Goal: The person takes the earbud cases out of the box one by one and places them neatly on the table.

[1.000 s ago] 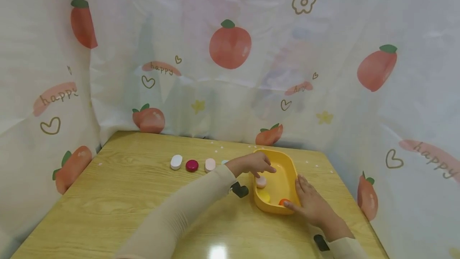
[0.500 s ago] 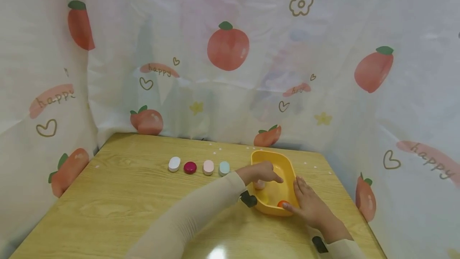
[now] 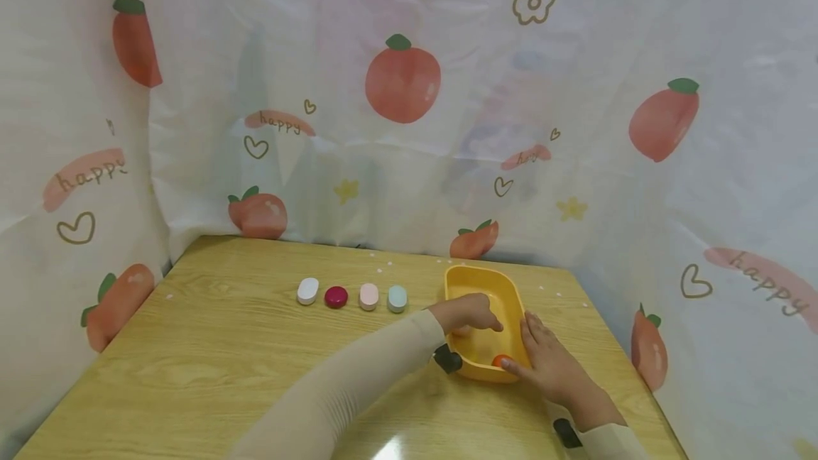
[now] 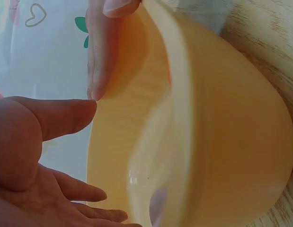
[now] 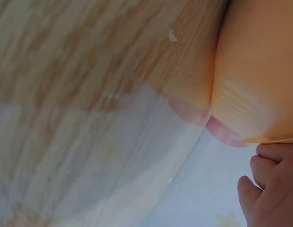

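A yellow plastic basin (image 3: 483, 375) stands on the wooden table, right of centre. My left hand (image 3: 473, 311) reaches over its left side, the fingers above the inside. In the left wrist view the left hand (image 4: 42, 156) has its thumb and fingers straight and spread, with nothing held. My right hand (image 3: 554, 364) rests against the basin's right side with straight fingers, the thumb over the rim beside an orange round piece (image 3: 501, 360). In the right wrist view the right hand (image 5: 276, 184) touches the rim. A pale pink piece (image 3: 461, 331) shows partly under my left hand.
A row left of the basin has a white oval piece (image 3: 307, 291), a dark red round one (image 3: 336, 297), a pale pink one (image 3: 368, 297) and a mint one (image 3: 397, 298). A printed cloth (image 3: 409, 162) hangs around the table's back and sides.
My left hand has moved right and towards me, deeper over the basin, uncovering the mint piece and hiding the yellow one. The right hand has stayed at the rim.
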